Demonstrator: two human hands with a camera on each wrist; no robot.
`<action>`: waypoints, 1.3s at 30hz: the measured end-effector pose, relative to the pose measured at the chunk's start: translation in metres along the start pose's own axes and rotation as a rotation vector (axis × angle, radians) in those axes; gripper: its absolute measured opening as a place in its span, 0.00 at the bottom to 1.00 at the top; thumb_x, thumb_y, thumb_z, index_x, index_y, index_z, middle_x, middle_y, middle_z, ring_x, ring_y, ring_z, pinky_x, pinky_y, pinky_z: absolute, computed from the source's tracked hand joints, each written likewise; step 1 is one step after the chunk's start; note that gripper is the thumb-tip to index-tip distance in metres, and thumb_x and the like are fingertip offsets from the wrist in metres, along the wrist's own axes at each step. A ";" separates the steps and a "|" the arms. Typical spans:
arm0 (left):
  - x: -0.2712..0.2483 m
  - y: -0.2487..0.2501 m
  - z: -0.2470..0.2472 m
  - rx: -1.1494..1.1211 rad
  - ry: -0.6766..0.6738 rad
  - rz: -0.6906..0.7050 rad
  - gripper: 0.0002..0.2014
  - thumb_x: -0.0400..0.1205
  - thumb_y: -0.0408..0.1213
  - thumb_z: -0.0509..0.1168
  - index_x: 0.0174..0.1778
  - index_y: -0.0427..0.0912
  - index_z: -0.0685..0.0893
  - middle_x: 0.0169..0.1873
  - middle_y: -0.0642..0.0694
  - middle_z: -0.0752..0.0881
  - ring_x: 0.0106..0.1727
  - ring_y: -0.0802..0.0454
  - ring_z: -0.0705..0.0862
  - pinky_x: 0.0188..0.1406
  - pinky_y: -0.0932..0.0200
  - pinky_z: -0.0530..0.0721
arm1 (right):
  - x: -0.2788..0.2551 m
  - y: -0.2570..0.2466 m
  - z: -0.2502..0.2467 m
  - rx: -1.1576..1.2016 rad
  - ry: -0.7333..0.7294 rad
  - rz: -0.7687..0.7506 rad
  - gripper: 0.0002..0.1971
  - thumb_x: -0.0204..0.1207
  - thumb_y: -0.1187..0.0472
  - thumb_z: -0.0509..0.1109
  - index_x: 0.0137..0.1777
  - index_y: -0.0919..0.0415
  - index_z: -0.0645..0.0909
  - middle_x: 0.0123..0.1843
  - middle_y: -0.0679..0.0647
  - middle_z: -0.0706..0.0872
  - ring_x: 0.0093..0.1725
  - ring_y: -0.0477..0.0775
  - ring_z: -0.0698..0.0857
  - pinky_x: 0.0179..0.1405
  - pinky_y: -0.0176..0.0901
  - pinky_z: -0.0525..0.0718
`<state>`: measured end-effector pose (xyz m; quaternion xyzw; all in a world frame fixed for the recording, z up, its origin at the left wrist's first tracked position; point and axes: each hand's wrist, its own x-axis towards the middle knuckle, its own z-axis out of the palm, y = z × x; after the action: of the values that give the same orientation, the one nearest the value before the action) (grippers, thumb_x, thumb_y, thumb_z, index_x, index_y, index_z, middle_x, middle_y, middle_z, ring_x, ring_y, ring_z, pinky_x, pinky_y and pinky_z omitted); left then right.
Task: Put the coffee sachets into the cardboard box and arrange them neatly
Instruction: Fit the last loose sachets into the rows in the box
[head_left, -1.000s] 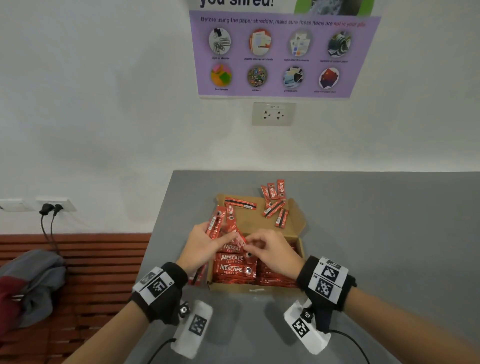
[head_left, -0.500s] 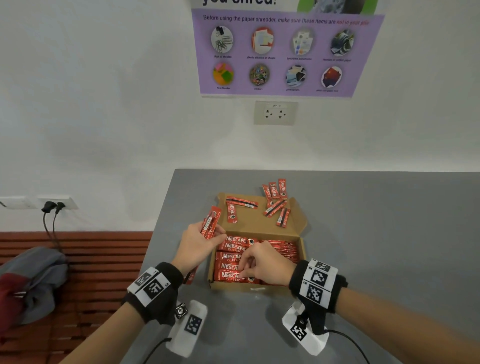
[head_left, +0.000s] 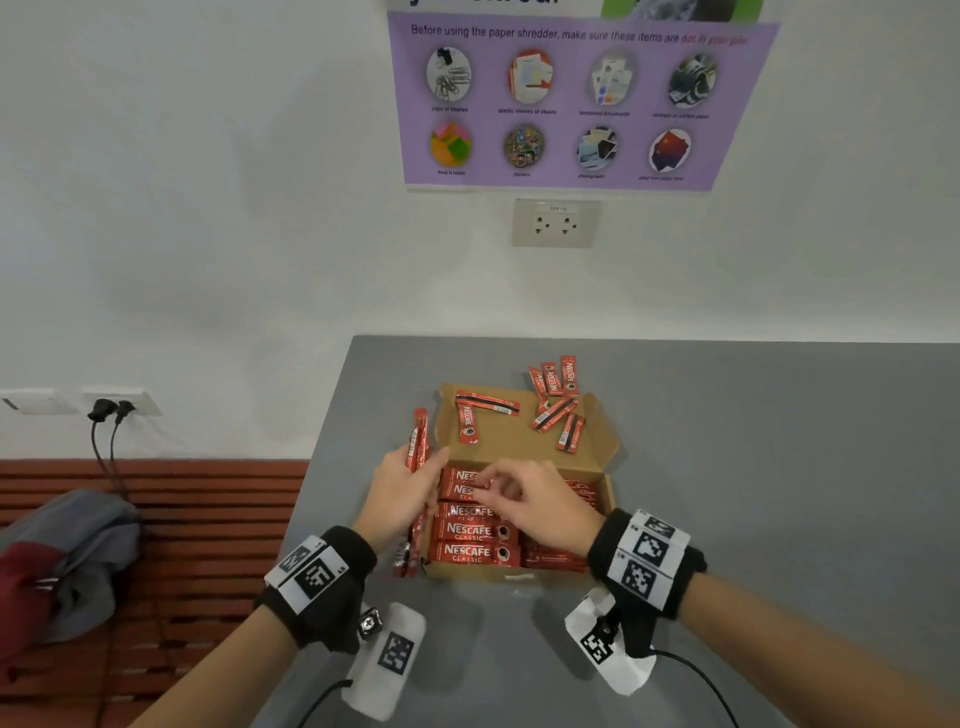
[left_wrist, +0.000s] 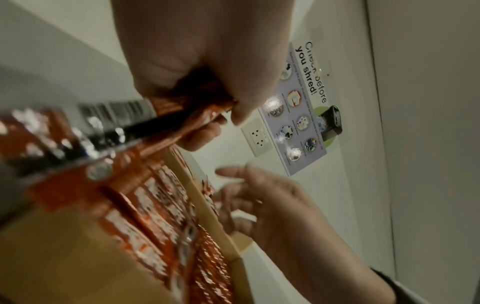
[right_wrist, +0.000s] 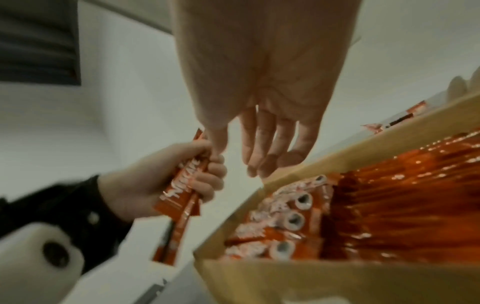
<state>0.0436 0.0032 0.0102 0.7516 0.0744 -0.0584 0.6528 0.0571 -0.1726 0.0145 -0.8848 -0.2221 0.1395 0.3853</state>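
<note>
Surface: grey desk (head_left: 727, 467) is set against a white wall (head_left: 208, 208), on which a purple poster (head_left: 571, 98) and a socket (head_left: 555, 223) are mounted.
Cardboard box: the cardboard box (head_left: 519, 447) is placed near the desk's left edge, its lid flap laid open toward the wall; rows of red packed sachets (head_left: 470, 530) are seen filling its near part.
Left hand pose: the left hand (head_left: 402, 493) is held at the box's left wall, fingers curled round a bundle of held sachets (head_left: 418, 467) that stands roughly upright, its lower ends reaching the desk beside the box.
Right hand pose: the right hand (head_left: 540, 506) is held over the packed rows, fingers loosely bent and nothing gripped; whether the fingertips touch the sachets cannot be told.
Loose sachets: loose sachets (head_left: 553, 410) are scattered on the open flap and on the desk just beyond its far edge.
Left wrist view: the bundle (left_wrist: 130, 131) is shown clamped between thumb and fingers, a barcode side facing the camera, with the other hand (left_wrist: 272, 205) spread beyond the box wall.
Right wrist view: straight, relaxed fingers (right_wrist: 272, 144) are shown above the box's left corner, apart from the gripped bundle (right_wrist: 187, 185), and printed cup marks are shown on the packed rows (right_wrist: 285, 222).
</note>
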 end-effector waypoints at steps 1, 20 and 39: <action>0.001 0.001 0.004 -0.018 0.018 0.001 0.16 0.85 0.41 0.59 0.31 0.40 0.75 0.21 0.47 0.76 0.20 0.56 0.75 0.28 0.61 0.79 | -0.001 -0.006 -0.002 0.054 0.004 -0.013 0.13 0.78 0.51 0.67 0.57 0.58 0.82 0.44 0.52 0.87 0.40 0.43 0.83 0.42 0.32 0.82; 0.007 0.023 0.028 -0.334 0.196 0.033 0.17 0.84 0.42 0.61 0.29 0.46 0.72 0.18 0.56 0.75 0.24 0.59 0.74 0.29 0.67 0.74 | -0.004 -0.025 0.006 0.029 0.177 -0.067 0.06 0.75 0.63 0.71 0.50 0.62 0.85 0.37 0.47 0.84 0.34 0.36 0.80 0.36 0.19 0.77; 0.004 0.017 -0.015 0.261 -0.157 -0.067 0.10 0.77 0.37 0.71 0.47 0.34 0.82 0.32 0.47 0.85 0.15 0.63 0.75 0.16 0.71 0.72 | -0.002 -0.001 -0.027 0.046 0.498 -0.078 0.08 0.76 0.66 0.70 0.54 0.60 0.86 0.45 0.47 0.83 0.40 0.43 0.83 0.41 0.32 0.85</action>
<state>0.0509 0.0158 0.0282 0.8204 0.0399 -0.1477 0.5510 0.0664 -0.1893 0.0330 -0.8735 -0.1512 -0.0927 0.4534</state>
